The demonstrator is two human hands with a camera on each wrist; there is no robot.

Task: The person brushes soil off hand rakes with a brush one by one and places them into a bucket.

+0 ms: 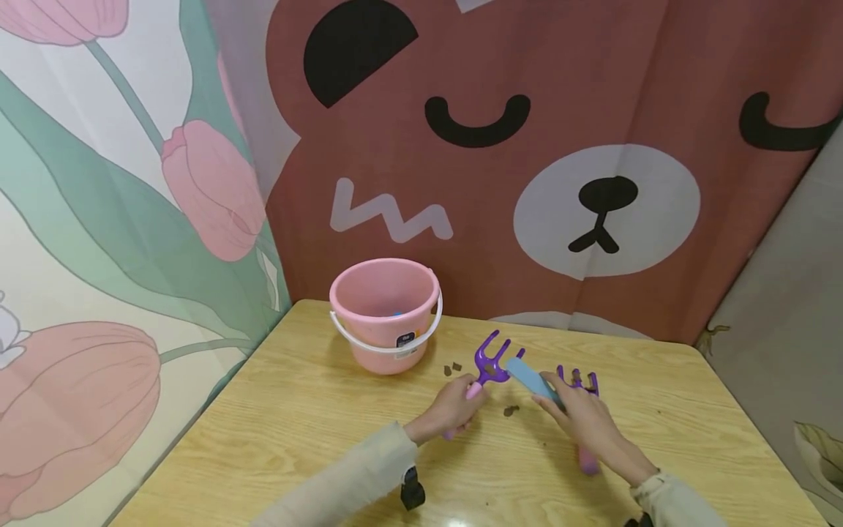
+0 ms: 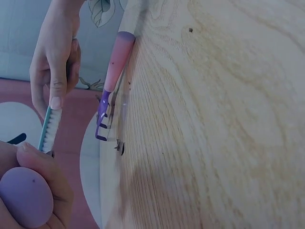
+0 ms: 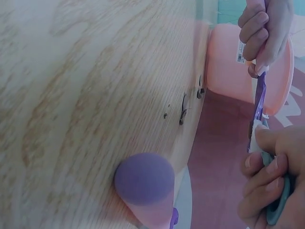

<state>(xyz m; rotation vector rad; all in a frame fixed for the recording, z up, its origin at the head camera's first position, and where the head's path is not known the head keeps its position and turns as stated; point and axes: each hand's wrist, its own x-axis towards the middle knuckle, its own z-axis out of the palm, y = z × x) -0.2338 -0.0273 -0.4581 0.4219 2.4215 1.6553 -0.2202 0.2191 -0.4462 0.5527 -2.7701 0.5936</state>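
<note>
Right now, both your hands are occupied and held above the wooden counter (image 1: pixel 296 439). Your left hand (image 1: pixel 454 410) is wrapped around the pink handle of a purple fork (image 1: pixel 490 367), whose tines point up and away from you, toward the backdrop. Your right hand (image 1: pixel 587 419) grips a light blue brush (image 1: pixel 527 377) from the right, and its front end crosses the right side of the fork's head, partly covering the tine there. From your right wrist you can see your fingers curled around the brush's looped handle (image 3: pixel 282 210), with the white bristles (image 2: pixel 51 131) against the fork, as far as the view shows. You also have a brown bit (image 1: pixel 489 369) on the base of the tines.

Beneath your right hand, a purple rake (image 1: pixel 588 461) lies on the counter, its pink handle toward you and more brown bits caught on its prongs. Brown crumbs (image 1: pixel 511 411) are scattered below the brush, and others (image 1: pixel 448 370) sit just beside the bucket. That pink bucket (image 1: pixel 372 357) stands upright at the back, left of your tools, with its white bail (image 1: pixel 365 347) hanging down the front; something blue (image 1: pixel 397 315) shows inside. Behind it hangs a brown bear backdrop (image 1: pixel 573 58).
</note>
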